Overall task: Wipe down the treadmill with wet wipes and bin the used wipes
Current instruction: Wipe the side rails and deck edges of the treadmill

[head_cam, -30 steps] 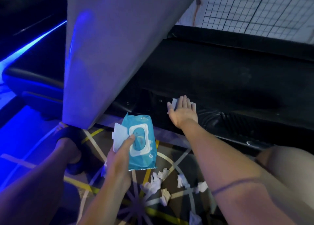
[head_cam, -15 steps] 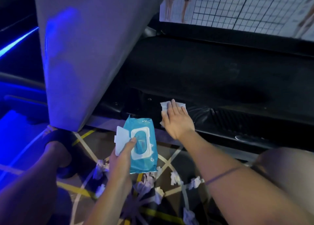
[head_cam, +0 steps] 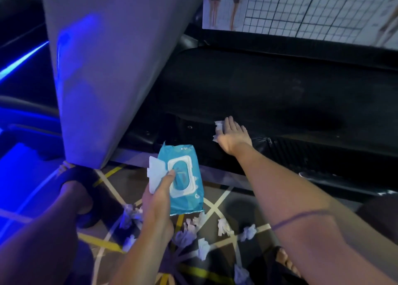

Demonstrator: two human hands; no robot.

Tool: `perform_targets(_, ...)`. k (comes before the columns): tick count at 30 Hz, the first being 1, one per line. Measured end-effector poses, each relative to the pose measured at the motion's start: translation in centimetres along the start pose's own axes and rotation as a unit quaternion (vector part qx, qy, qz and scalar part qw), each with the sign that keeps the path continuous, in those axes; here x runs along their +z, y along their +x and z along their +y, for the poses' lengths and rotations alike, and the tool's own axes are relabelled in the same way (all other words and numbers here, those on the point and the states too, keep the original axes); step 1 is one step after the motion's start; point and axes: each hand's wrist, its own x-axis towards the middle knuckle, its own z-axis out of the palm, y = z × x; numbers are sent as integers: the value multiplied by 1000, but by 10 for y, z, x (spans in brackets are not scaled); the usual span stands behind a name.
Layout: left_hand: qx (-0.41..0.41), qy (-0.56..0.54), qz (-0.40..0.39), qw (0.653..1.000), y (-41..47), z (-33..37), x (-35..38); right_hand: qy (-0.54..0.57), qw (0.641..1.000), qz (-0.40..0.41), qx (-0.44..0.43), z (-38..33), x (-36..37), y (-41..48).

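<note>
**Ana:** Starting at the left, what is the big grey slab?

**Ben:** A slanted grey upright [head_cam: 112, 69], lit blue on one side. It is likely the frame that carries the console, though its top is out of view.

**Ana:** And the left hand?

**Ben:** The left hand [head_cam: 157, 200] grips the blue wipes pack [head_cam: 183, 177], with the thumb on top beside the plastic lid and the fingers underneath. The lid [head_cam: 156, 175] is flipped open, probably so the next sheet can be pulled at once. The person holds the pack low and off the deck, out of the wiping hand's way.

**Ana:** The white scraps below it?

**Ben:** Those are used wipes [head_cam: 202, 222], crumpled and scattered on the patterned floor [head_cam: 215, 205]. No bin is in view, so the binning seems not yet done.

**Ana:** And further right?

**Ben:** The right hand [head_cam: 232, 136] lies flat, fingers straight and together, pressing a white wipe [head_cam: 218, 129] onto the near edge of the treadmill [head_cam: 280, 95], where the belt meets the side rail. A flat palm spreads the pressure — sensible for rubbing a long strip. Only the wipe's left edge shows — the rest sits under the fingers.
</note>
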Motion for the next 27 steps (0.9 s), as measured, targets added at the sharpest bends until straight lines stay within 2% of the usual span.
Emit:
perform_targets(6,-3,-17,-11,1000,-20,4,16,-14,999,16,-31,16,15,-67)
perform_targets(11,-5,-9,-4,1000,-26,4,21,-38,995,73,-52,16,31,-114)
perform_targets(13,-4,-9,0,1000,-24,3,20,-41,995,72,-61,18,32,-118)
perform_targets(19,-4,19,-9,1000,-13,-4,9,-34,996,0,-87,37,9,-55)
perform_targets(27,3,-6,18,1000,6,-10,17,-38,999,-18,-13,50,-11,22)
